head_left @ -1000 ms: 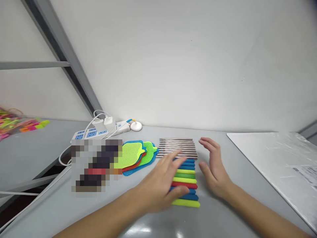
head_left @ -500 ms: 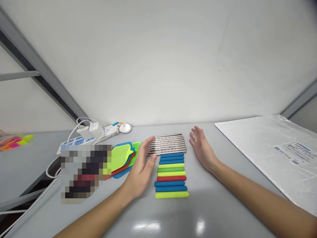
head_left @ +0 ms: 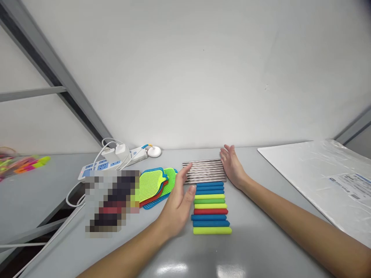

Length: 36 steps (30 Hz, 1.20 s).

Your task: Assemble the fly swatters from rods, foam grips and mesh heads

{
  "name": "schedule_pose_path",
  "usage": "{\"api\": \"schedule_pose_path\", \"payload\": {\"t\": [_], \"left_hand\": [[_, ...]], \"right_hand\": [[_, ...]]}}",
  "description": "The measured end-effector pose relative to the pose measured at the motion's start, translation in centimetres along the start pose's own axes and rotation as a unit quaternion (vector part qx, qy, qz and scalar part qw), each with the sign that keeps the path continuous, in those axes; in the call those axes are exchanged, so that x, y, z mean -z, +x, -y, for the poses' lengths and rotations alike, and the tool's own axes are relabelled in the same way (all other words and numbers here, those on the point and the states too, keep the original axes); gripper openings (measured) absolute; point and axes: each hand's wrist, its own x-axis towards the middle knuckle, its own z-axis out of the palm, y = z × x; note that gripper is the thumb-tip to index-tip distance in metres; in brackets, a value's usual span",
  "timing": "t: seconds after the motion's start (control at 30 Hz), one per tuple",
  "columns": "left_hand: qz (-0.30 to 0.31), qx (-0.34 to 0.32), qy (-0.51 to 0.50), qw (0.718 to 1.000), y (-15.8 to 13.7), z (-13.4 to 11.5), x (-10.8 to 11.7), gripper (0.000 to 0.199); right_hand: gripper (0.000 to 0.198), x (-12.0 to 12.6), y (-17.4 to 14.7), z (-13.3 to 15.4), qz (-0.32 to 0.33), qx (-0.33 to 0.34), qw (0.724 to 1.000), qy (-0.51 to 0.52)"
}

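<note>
Several silver metal rods (head_left: 206,172) lie side by side in a flat row. In front of them runs a column of coloured plastic tubes (head_left: 210,211) in blue, yellow-green, green and red, each tapered at its right end. My left hand (head_left: 177,206) is upright with fingers extended, partly covering the rods' left ends and close to the tubes' left side. My right hand (head_left: 234,166) stands at the rods' right ends, fingers stretched out; I cannot tell whether it touches them. Left of my left hand lies a stack of perforated fly swatter heads (head_left: 150,185) in yellow-green, blue, red and green.
A white power strip (head_left: 107,166) with plugs and cables sits at the back left, beside a round white device (head_left: 154,151). A pixelated patch hides something at the left. A large white wrapped sheet (head_left: 315,173) covers the right side. Bright coloured items (head_left: 29,164) lie far left.
My right hand has moved left, closing the gap to the rods' right ends. My left hand stays near their left ends. The whole view has shifted slightly.
</note>
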Motion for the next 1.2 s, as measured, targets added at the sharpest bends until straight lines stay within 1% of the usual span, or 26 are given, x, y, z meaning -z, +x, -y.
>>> {"api": "schedule_pose_path", "payload": {"t": [0.17,0.33,0.47,0.7,0.8,0.9,0.97,1.03,1.1,1.2], "left_hand": [[-0.002,-0.015,-0.012,1.0,-0.1,-0.2,0.0,0.051],[-0.004,-0.028,-0.012,1.0,-0.1,-0.6,0.1,0.05],[-0.003,-0.029,-0.009,1.0,-0.1,-0.6,0.1,0.052],[0.009,-0.026,0.016,0.999,-0.1,-0.7,0.4,0.051],[0.048,-0.049,0.072,0.995,-0.2,-1.0,0.5,0.052],[0.122,-0.105,0.137,0.977,-0.4,-1.5,0.5,0.053],[0.176,-0.139,0.171,0.959,-0.4,-2.1,0.5,0.05],[0.217,-0.168,0.192,0.942,-0.4,-2.7,0.5,0.041],[0.231,-0.197,0.203,0.931,-0.4,-3.1,0.5,0.032],[0.218,-0.231,0.22,0.922,-0.3,-3.1,0.4,0.018]], "right_hand": [[0.084,-0.4,0.1,0.1,-0.001,-0.004,1.0,-0.004],[0.079,-0.4,-1.0,0.1,-0.004,0.001,1.0,-0.004],[0.079,-0.4,-1.8,-0.1,-0.007,0.009,1.0,-0.012],[0.079,-0.3,-1.8,-0.8,-0.03,0.023,0.998,-0.046],[0.079,-0.4,-1.8,-1.1,-0.038,0.034,0.996,-0.077],[0.076,-0.2,-1.7,-1.1,-0.046,0.05,0.99,-0.122],[0.073,0.3,-1.7,-0.7,-0.053,0.068,0.983,-0.165],[0.067,1.0,-1.8,-0.1,-0.064,0.095,0.969,-0.221],[0.058,1.8,-1.9,0.7,-0.074,0.122,0.947,-0.287],[0.042,2.7,-1.9,1.9,-0.063,0.144,0.906,-0.394]]}}
